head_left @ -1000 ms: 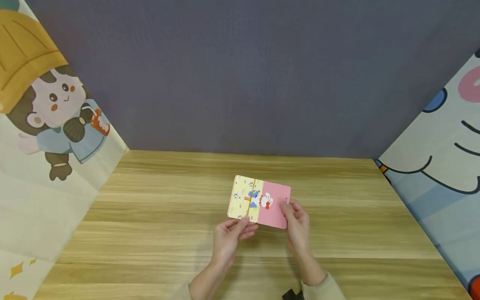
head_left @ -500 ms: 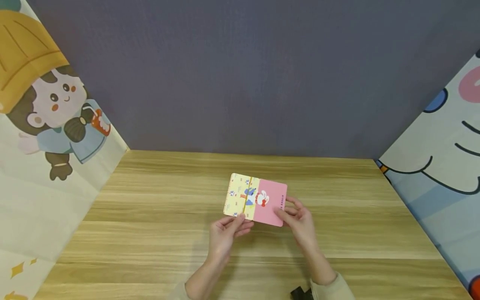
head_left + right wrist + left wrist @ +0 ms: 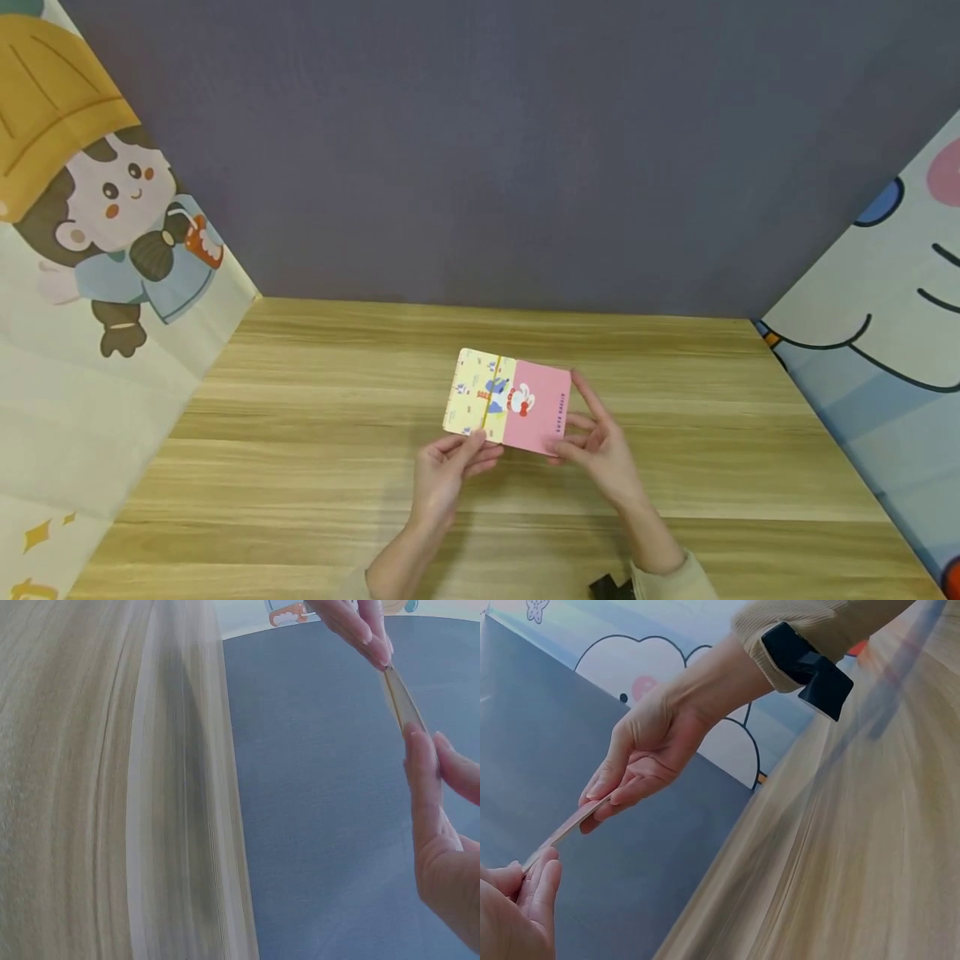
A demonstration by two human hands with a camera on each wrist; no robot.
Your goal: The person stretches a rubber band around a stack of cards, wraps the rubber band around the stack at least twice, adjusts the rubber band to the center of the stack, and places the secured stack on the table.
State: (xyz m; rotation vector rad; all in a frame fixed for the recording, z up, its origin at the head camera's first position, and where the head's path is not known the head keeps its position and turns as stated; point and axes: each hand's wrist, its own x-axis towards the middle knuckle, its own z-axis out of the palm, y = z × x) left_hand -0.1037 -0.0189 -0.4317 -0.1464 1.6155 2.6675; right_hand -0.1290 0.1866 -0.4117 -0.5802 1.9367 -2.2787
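Observation:
A small thin notebook (image 3: 536, 425) is held up over the table, its cover part yellow print and part pink, with a rabbit picture and lettering along the right end. Across the yellow part runs a narrow gold band (image 3: 492, 400). My left hand (image 3: 442, 479) pinches the lower edge, thumb on top and fingers beneath. At the right end, my right hand (image 3: 606, 454) holds the lower corner with its thumb, while the index finger reaches up to the upper corner. Both wrist views show the notebook (image 3: 570, 826) edge-on between the hands.
The wood-grain table (image 3: 315, 467) lies below the hands. A dark grey panel (image 3: 480, 150) rises behind it, with cartoon-printed sheets (image 3: 127, 250) at the left and right sides. A black device (image 3: 806, 667) is strapped at the right sleeve.
The notebook and left hand have shifted slightly left. My right hand has slid to the lower right corner, its index finger stretching to the upper corner and uncovering the lettering.

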